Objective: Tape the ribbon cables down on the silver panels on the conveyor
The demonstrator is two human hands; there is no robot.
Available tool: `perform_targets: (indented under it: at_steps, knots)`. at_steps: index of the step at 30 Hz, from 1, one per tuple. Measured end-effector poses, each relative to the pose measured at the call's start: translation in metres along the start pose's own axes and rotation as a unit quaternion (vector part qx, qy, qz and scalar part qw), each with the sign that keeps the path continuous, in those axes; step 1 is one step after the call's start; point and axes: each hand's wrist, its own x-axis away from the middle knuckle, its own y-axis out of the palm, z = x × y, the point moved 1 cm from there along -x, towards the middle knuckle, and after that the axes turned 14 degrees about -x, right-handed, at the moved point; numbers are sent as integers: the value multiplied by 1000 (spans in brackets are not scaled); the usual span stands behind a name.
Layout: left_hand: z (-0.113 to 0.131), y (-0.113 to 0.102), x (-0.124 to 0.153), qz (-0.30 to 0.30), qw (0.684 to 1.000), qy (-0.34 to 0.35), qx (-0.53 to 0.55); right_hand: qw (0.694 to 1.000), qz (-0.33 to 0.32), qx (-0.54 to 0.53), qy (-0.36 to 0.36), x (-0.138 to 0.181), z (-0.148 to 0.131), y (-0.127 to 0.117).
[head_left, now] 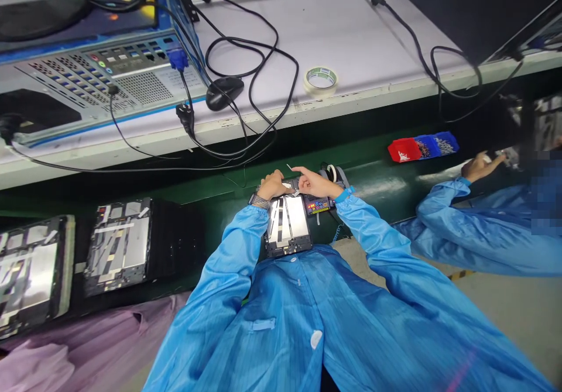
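Left hand [271, 186] and right hand [317, 184] lie close together over the far end of an opened tablet-like device [298, 219], set at the near edge of the bench [373, 175], just before the blue coat [290, 316]. Watching remotely, I see the left bent over that end, thumb pointing inward; I cannot tell whether it grips anything. On the right, the index finger reaches out while the others curl, and a thin pale strip [288, 167] shows by its tip; whether it is pinched I cannot tell. I would let the left steady the frame and use light fingertip pressure, sparing the exposed parts. Both forearms angle inward from wide-set elbows. Just beside the device, on the right, sits a small controller [319, 206] with a red display. Farther right are a red bin [401, 150] and a blue bin [442, 144], with a co-worker's hand [482, 167] beyond them. Behind, a white shelf [281, 120] carries a tape roll [308, 83], a black mouse [225, 92] and a computer case [144, 85].
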Motion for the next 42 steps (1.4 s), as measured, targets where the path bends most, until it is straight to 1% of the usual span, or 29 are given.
perform_targets:
  at_steps: [5, 9, 12, 21, 25, 32, 37, 40, 42]
  knots:
    - [-2, 2, -2, 8, 1000, 18, -2, 995, -6, 99, 30, -13, -13, 8]
    - [-3, 3, -3, 4, 1000, 8, -8, 983, 1, 179, 39, -20, -16, 10]
    - [-3, 3, -3, 8, 1000, 14, -8, 976, -4, 212, 42, -22, -17, 11]
    - [-2, 2, -2, 7, 1000, 18, -6, 961, -9, 270, 61, -21, -27, 14]
    - [-1, 0, 1, 8, 1000, 22, -1, 951, 7, 301, 70, -19, -26, 19]
    - [-1, -1, 3, 4, 1000, 10, -1, 932, 40, 350, 81, -19, -16, 28]
    - [-1, 0, 1, 3, 1000, 15, -2, 920, 70, 372, 100, -22, -21, 33]
    - [-1, 0, 1, 3, 1000, 19, -3, 921, 94, 362, 107, -23, -24, 28]
    - [-1, -2, 2, 1, 1000, 16, -4, 933, 93, 332, 103, -22, -22, 21]
